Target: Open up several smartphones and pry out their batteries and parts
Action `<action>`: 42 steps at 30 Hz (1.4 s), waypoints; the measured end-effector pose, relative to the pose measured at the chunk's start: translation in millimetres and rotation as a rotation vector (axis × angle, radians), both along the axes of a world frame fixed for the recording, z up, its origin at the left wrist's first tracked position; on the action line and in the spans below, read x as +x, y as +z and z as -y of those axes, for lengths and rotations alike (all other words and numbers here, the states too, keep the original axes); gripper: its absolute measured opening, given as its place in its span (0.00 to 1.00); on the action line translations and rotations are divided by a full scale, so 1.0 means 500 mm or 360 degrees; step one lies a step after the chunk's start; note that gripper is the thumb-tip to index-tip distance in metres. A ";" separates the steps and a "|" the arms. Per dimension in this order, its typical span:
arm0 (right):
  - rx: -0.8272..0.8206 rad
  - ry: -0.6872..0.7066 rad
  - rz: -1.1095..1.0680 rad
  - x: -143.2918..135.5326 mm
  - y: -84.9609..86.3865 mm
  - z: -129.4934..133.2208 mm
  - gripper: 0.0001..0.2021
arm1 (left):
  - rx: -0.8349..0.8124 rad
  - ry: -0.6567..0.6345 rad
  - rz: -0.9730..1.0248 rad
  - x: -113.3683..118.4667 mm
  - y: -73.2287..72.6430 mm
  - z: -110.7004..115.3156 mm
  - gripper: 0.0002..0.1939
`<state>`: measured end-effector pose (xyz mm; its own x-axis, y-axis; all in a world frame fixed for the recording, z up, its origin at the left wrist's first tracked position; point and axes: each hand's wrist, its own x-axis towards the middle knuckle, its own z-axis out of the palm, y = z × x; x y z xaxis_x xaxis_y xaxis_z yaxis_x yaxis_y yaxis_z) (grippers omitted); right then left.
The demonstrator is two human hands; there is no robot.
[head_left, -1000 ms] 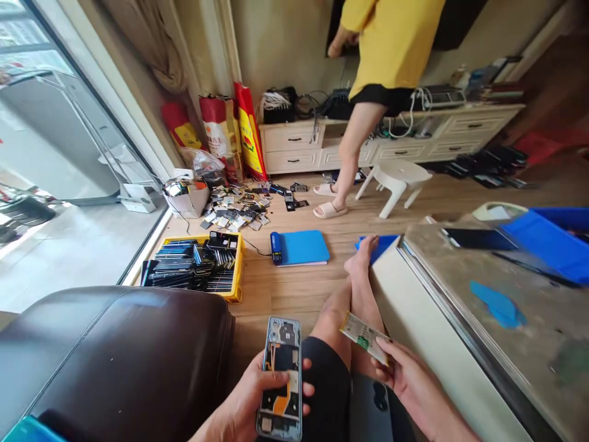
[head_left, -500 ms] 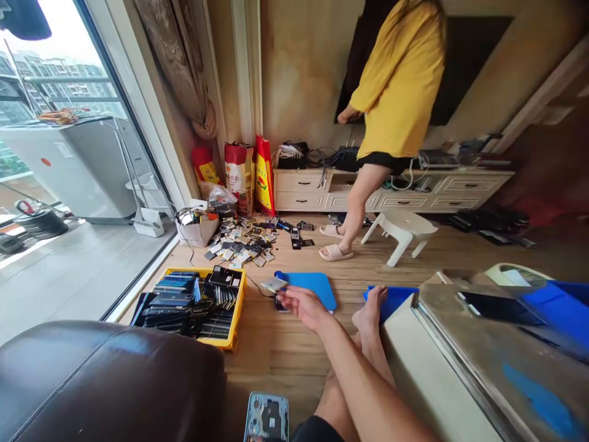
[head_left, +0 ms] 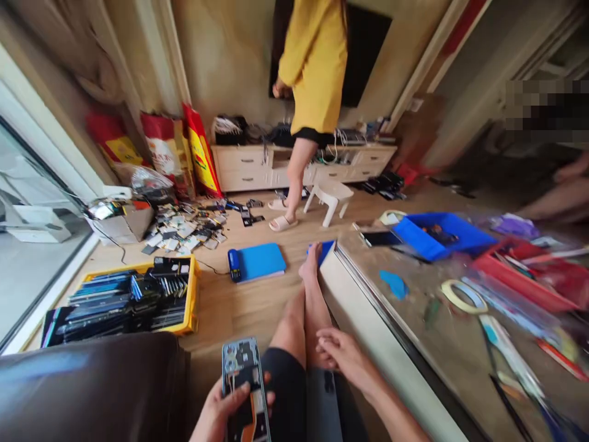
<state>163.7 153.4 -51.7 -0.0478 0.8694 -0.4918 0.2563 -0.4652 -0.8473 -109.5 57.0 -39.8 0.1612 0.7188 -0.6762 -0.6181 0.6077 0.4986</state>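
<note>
Some floor [head_left: 248,310] shows between phone [head_left: 257,399] and seat edge [head_left: 183,383].

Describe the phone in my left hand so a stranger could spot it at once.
Start at the big dark leather seat at the lower left. Just right of it, at the bottom edge, your left hand holds the phone. Unlike the covered grey panel farther right, its insides are bare, with an orange strip low down.

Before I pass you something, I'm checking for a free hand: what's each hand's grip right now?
Left hand: closed around the opened phone.
Right hand: open, loosely curled, nothing visible in it.
</note>
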 end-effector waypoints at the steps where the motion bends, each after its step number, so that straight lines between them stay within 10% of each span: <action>1: -0.0058 -0.0068 0.0056 0.039 -0.004 0.037 0.21 | -0.0029 0.0022 -0.0053 0.006 0.001 0.002 0.25; 5: -0.0252 -0.0093 0.0239 0.103 0.000 0.174 0.18 | -0.0085 -0.0086 -0.0077 0.032 0.016 -0.003 0.24; 10: -0.0042 0.0195 0.1004 0.028 0.001 0.270 0.09 | -0.0113 -0.0205 -0.0043 0.070 0.028 -0.012 0.20; 18: -0.0018 0.0017 0.0831 -0.003 0.011 0.246 0.07 | -0.0013 -0.0336 -0.0187 0.107 0.033 -0.008 0.21; 24: 0.0614 -0.0380 0.0774 -0.002 0.033 0.255 0.12 | 0.0027 -0.0208 -0.0121 0.125 0.026 -0.011 0.24; 32: 0.1178 -0.0081 0.0801 -0.121 0.032 0.286 0.10 | -0.0081 0.0053 0.0255 0.172 -0.001 -0.027 0.27; 42: 0.1148 -0.0023 0.0731 -0.153 0.003 0.286 0.19 | -0.0203 -0.0023 0.0441 0.173 0.007 -0.046 0.41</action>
